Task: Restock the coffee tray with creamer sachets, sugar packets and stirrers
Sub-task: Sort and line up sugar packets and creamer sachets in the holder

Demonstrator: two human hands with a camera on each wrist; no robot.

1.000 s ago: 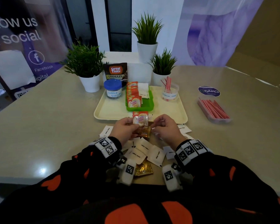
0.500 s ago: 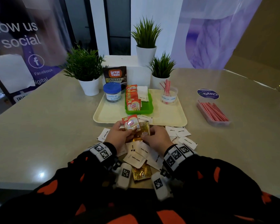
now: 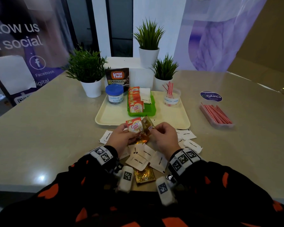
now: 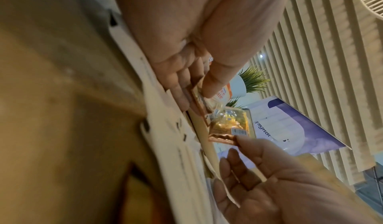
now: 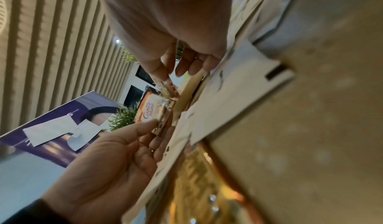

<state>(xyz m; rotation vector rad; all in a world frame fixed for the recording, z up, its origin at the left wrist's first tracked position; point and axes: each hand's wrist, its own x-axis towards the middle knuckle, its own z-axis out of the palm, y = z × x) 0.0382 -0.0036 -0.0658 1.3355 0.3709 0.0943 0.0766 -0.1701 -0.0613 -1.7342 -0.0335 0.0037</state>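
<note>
Both hands worked a small bundle of sachets just near of the tray.

The left hand (image 3: 121, 136) gripped a Coffee-mate creamer sachet (image 3: 134, 126) between thumb and fingers, while the right hand (image 3: 164, 136) pinched the corner of a clear gold-tinted packet (image 3: 147, 126) touching that sachet's right side. White sugar packets (image 3: 143, 158) lay scattered on the table (image 3: 47, 136) under and around both wrists. Beyond, the cream tray (image 3: 111, 115) carried a green basket (image 3: 147, 110) with upright creamer sachets and sugar packets, a blue-lidded jar (image 3: 114, 94) on its left and a clear cup of stirrers (image 3: 170, 95) on its right. Far right, more red-striped stirrers (image 3: 216, 114) filled a shallow box.
</note>
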